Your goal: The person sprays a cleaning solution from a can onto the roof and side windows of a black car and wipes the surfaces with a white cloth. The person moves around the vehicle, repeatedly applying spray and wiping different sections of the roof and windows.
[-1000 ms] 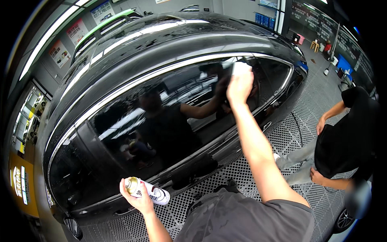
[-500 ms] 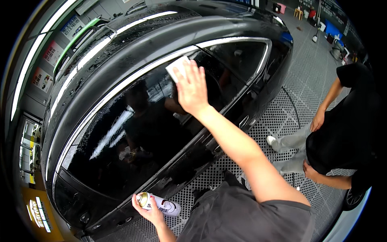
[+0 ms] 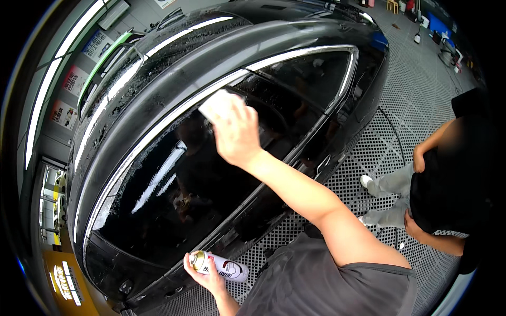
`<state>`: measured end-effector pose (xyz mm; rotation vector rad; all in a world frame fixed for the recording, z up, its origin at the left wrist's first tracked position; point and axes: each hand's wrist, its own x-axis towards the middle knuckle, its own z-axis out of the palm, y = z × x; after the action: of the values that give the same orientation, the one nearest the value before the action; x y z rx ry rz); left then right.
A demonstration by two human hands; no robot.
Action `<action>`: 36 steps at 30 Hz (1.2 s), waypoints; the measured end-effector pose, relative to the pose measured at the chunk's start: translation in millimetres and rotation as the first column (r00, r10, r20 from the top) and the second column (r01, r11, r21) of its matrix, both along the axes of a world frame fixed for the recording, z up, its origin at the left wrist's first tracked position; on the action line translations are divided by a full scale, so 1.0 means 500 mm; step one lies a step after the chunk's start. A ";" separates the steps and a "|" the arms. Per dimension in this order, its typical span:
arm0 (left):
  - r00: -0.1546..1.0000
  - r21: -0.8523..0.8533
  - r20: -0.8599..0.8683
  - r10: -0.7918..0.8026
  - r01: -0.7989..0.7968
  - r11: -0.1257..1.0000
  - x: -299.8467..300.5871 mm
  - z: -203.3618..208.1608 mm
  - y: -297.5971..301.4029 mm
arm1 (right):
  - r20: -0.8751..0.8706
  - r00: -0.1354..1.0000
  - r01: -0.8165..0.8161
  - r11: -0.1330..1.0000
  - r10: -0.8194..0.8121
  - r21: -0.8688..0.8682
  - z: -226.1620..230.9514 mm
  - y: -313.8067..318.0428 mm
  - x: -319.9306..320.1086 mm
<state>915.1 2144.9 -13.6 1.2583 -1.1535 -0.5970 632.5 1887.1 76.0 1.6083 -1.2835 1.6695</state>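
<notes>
A white cloth (image 3: 215,107) lies under the fingers of my right hand (image 3: 237,131), pressed to the dark side window (image 3: 158,210) of a black car, just below the chrome trim (image 3: 174,117). The hand is smeared slightly by motion. Low at the near side, my left hand (image 3: 204,273) is wrapped round a white spray can (image 3: 224,267) with a gold-coloured top, held tilted beside the door. Patches of wet residue show at the window's left end and along its upper edge. Water drops dot the roof.
At the right stands a person (image 3: 443,179) in a black top and light grey trousers, arms lowered. The floor (image 3: 363,152) is grey perforated grating, crossed by a dark hose (image 3: 392,129). Cleaning gear and a blue item (image 3: 438,25) stand at the far right.
My right hand has slid the cloth left and slightly down along the window's upper part. The view has shifted a little, while my left hand keeps the can.
</notes>
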 end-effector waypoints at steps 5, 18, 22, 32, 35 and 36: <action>1.000 0.025 0.010 0.011 -0.011 1.000 0.004 0.008 -0.006 | -0.072 0.985 -0.158 0.987 0.159 0.007 0.014 -0.008 0.059; 0.932 -0.127 0.360 0.035 0.011 0.992 -0.020 0.070 -0.106 | 0.019 0.998 -0.058 0.986 0.056 0.155 -0.037 0.019 -0.013; 0.849 -0.337 0.423 0.317 -0.178 0.925 0.029 0.150 -0.186 | -0.013 0.970 -0.227 0.932 0.241 0.283 -0.165 0.142 -0.087; 0.691 -0.455 0.366 0.624 -0.452 0.767 0.105 0.221 -0.193 | 0.233 0.944 -0.330 0.719 0.234 0.612 -0.422 0.490 -0.190; 0.862 -0.414 0.362 0.355 -0.193 0.890 -0.107 0.227 -0.258 | 0.207 0.945 -0.325 0.692 0.252 0.645 -0.433 0.494 -0.204; 0.853 -0.439 0.413 0.320 -0.121 0.890 -0.182 0.225 -0.276 | 0.183 0.945 -0.323 0.696 0.270 0.642 -0.425 0.485 -0.210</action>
<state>824.0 2006.8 98.9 1.1852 -1.4175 0.1477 527.7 2129.6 -136.3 2.2892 -1.8945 1.5350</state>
